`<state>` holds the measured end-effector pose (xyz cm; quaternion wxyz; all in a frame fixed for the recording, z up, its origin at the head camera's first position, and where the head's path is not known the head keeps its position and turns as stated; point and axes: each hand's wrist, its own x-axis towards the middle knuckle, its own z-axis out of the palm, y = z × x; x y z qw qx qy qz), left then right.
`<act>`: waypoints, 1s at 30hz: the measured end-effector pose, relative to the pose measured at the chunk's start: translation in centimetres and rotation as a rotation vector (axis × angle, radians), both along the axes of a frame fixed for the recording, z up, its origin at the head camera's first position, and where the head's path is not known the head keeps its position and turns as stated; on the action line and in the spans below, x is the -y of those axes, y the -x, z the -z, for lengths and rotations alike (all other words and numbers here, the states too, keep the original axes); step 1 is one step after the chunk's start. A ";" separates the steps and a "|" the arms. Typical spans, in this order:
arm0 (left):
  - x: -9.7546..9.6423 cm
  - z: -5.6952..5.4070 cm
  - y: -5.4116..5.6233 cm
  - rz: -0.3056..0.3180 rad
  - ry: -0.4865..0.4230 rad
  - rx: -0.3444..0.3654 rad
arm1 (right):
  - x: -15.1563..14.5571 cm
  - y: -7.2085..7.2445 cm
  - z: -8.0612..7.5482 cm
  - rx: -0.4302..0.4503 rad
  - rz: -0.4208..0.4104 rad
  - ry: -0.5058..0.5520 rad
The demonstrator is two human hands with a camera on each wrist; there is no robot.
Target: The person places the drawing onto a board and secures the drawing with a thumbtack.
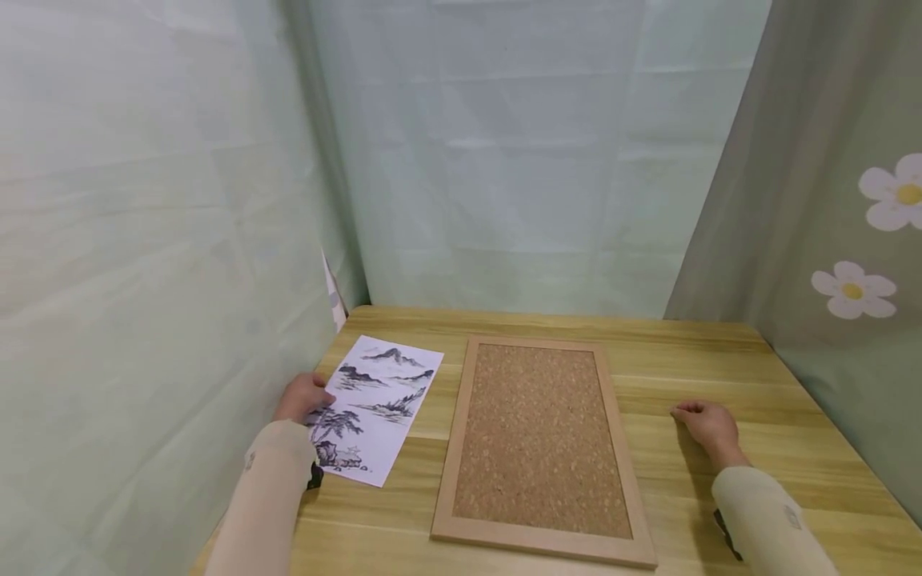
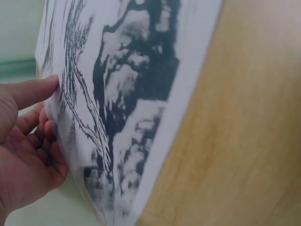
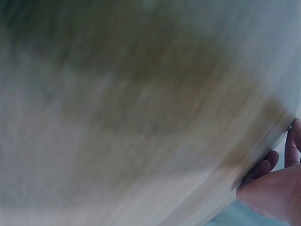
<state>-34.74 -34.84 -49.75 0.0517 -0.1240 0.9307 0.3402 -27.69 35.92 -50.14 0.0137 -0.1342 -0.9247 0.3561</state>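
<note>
A white sheet of paper (image 1: pixel 385 424) printed with black ink landscapes of mountains, trees and rocks lies on the left of the table. My left hand (image 1: pixel 304 398) pinches its left edge, thumb on the printed side and the other fingers behind, as the left wrist view shows. To the right of the sheet lies a cork board (image 1: pixel 540 440) in a light wooden frame. Beyond the board's right side, my right hand (image 1: pixel 709 424) is low at the table with its fingers loosely bent. No object shows in it.
The wood-grain table (image 1: pixel 691 360) carries the sheet and the board. Pale green curtains (image 1: pixel 540 160) hang behind and on both sides; the left curtain (image 1: pixel 180 280) comes close to my left arm. White flowers (image 1: pixel 853 290) decorate the right curtain.
</note>
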 end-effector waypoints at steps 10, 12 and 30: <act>-0.9 -1.1 -0.3 -0.022 0.076 0.032 | 0.0 0.0 0.0 0.012 -0.014 -0.008; -1.0 -1.3 -0.5 -0.017 0.089 0.020 | 0.0 0.0 -0.1 0.021 -0.022 -0.009; -0.7 -1.0 0.0 -0.055 -0.069 -0.042 | -0.2 0.1 -0.1 0.033 -0.050 -0.030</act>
